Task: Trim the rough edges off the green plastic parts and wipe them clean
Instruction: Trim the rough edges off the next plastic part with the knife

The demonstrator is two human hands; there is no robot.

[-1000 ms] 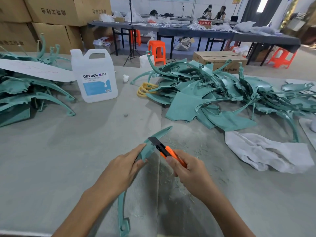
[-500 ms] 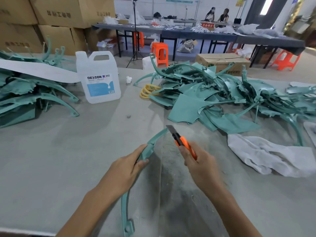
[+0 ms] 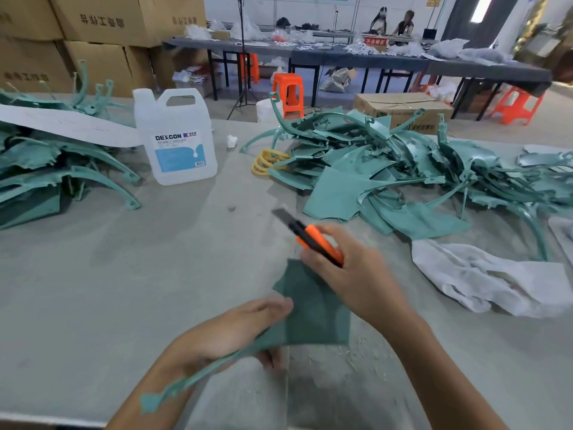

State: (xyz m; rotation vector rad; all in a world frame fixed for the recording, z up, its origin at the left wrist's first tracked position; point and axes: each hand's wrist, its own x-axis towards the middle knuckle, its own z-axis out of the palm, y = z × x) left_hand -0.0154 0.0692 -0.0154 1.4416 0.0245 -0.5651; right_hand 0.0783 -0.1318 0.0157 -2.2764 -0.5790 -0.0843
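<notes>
My left hand (image 3: 229,333) grips a green plastic part (image 3: 307,315) over the table's near edge, its flat panel facing me and its thin arm running down-left across my wrist. My right hand (image 3: 356,274) holds an orange utility knife (image 3: 313,240) with the blade out, pointing up-left, just above the panel. The blade is clear of the part. A white cloth (image 3: 483,277) lies crumpled to the right.
A heap of green parts (image 3: 387,169) fills the back right, another pile of green parts (image 3: 46,169) lies at the left. A white DEXCON jug (image 3: 176,141) stands between them, yellow rings (image 3: 266,162) beside the heap. Plastic shavings (image 3: 356,355) litter the grey table (image 3: 124,274).
My left hand has turned the part so its broad panel now faces me. My right hand lifted the knife off the edge and up to the right.
</notes>
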